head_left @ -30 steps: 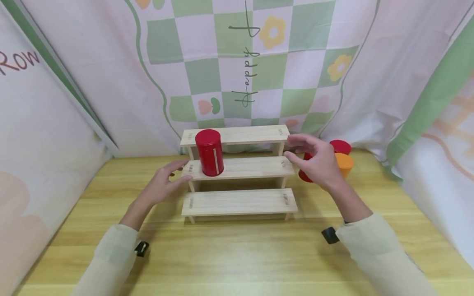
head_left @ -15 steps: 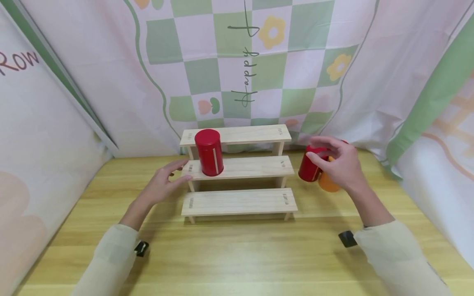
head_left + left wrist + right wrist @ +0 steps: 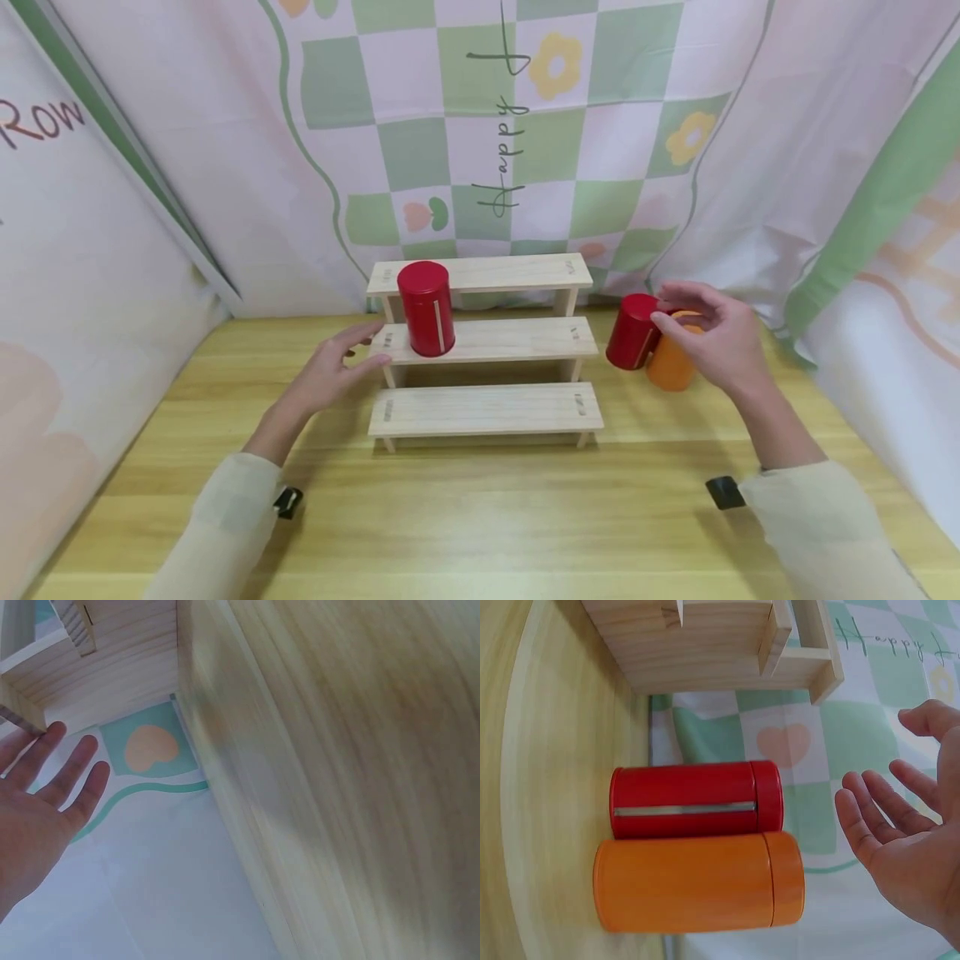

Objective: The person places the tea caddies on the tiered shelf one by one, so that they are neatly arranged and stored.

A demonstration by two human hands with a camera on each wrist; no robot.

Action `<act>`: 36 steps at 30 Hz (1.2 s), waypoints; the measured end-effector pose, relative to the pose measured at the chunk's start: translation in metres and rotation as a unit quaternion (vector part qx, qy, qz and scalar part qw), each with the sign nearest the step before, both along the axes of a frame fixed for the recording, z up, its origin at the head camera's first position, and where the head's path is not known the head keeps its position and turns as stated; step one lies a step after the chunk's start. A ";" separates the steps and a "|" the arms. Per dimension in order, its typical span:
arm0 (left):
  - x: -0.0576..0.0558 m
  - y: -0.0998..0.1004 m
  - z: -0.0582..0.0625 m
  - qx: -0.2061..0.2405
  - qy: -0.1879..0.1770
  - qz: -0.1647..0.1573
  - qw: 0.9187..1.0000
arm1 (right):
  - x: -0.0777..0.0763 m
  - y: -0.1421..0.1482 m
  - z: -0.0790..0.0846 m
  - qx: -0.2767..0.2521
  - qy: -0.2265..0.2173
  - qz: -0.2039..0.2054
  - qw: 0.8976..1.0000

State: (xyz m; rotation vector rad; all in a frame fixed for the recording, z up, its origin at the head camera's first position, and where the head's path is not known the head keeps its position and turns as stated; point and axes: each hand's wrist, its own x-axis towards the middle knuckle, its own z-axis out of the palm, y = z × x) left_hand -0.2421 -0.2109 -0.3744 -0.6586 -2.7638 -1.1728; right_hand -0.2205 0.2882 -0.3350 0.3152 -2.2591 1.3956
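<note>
A pale wooden three-step display rack [image 3: 487, 411] stands on the table. My left hand [image 3: 336, 367] holds the left end of its middle step, thumb at the front and index finger behind. In the left wrist view, the other fingers [image 3: 82, 761] extend past the wood. A red tin [image 3: 426, 308] stands upright on the middle step, near that end. To the rack's right, another red tin [image 3: 633, 333] and an orange tin [image 3: 697, 883] stand side by side. My right hand [image 3: 712, 333] is beside the orange tin's lid, fingers loosely bent and apart, holding nothing.
The wood-grain table [image 3: 480, 517] reaches back to a hanging checkered cloth [image 3: 480, 150] close behind the rack. Cloth walls [image 3: 97, 275] also rise at the left and right sides. Black wrist-worn devices [image 3: 725, 492] sit at both cuffs.
My right hand has left the rack's right end and moved right, to the tins. It now covers the red lid seen behind the orange tin earlier. My left hand has stayed put.
</note>
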 end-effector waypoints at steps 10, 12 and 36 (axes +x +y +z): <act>-0.001 0.000 -0.001 0.004 -0.005 0.003 1.000 | 0.001 0.022 0.000 0.016 0.000 -0.035 0.999; -0.001 0.000 -0.001 0.004 -0.007 0.004 1.000 | 0.001 0.025 0.000 0.019 -0.001 -0.046 0.999; 0.000 0.000 0.000 0.009 -0.017 0.004 1.000 | -0.008 0.055 -0.022 0.131 -0.137 -0.085 0.978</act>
